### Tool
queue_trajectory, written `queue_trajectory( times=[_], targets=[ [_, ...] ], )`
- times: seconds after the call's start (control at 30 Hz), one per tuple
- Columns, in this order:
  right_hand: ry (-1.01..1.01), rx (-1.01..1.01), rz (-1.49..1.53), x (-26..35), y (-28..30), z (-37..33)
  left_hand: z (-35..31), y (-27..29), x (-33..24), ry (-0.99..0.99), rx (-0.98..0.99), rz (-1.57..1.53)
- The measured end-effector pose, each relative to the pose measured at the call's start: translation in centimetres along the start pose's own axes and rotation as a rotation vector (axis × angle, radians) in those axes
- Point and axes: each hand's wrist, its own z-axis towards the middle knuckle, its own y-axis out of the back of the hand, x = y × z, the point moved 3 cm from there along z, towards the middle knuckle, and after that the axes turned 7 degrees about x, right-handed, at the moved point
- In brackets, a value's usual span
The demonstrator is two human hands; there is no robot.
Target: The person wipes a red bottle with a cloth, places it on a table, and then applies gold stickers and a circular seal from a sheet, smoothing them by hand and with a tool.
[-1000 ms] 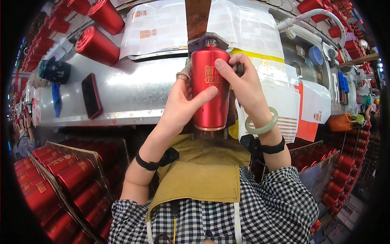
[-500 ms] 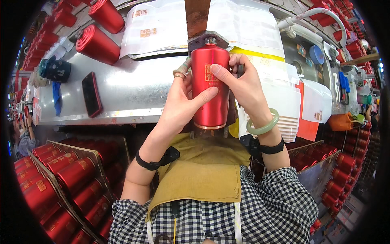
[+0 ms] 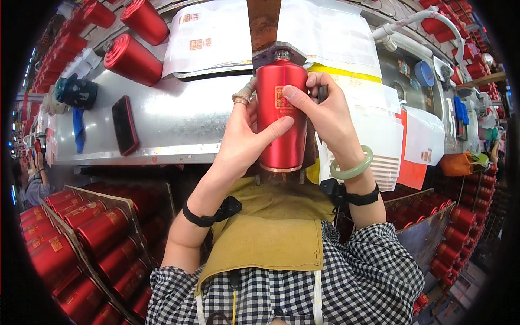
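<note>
A glossy red bottle (image 3: 281, 138) with a gold square label and a clear ridged neck lies between my two hands, its neck pointing away from me toward a dark metal bracket (image 3: 295, 54). My left hand (image 3: 246, 130) wraps its left side, thumb across the lower front; cloth-like covers sit on a finger. My right hand (image 3: 322, 108) grips the upper right side, with its thumb pressed on the label. Both hands' far fingers are partly hidden behind the bottle. A small dark object shows by my right fingers; I cannot tell what it is.
Sheets with red-gold labels (image 3: 216, 32) lie on the metal bench (image 3: 179, 116). A phone (image 3: 125, 125), a dark jar (image 3: 76, 92) and red bottles (image 3: 132, 59) stand or lie at left. Crates of red bottles (image 3: 103, 227) flank me below. A white pipe (image 3: 417, 19) curves at right.
The view has shifted very slightly. Both hands keep the same grip on the bottle, which has hardly moved.
</note>
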Motion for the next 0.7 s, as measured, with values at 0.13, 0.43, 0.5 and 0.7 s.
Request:
queue_trajectory(
  times=[0.13, 0.43, 0.5, 0.7],
  targets=[
    [-0.008, -0.017, -0.014, -0.1, 0.0, 0.0, 0.0, -0.1, 0.0, -0.006, -0.005, 0.003],
    [-0.056, 0.037, -0.054, -0.4, 0.8, 0.0, -0.1, 0.1, -0.2, -0.019, 0.008, 0.047],
    [-0.013, -0.001, 0.047, -0.2, 1.0, -0.4, -0.1, 0.1, -0.5, 0.056, 0.035, -0.241],
    [0.104, -0.111, 0.102, -0.6, 2.8, -3.9, -0.7, 0.0, -0.3, 0.046, 0.016, -0.151]
  ],
)
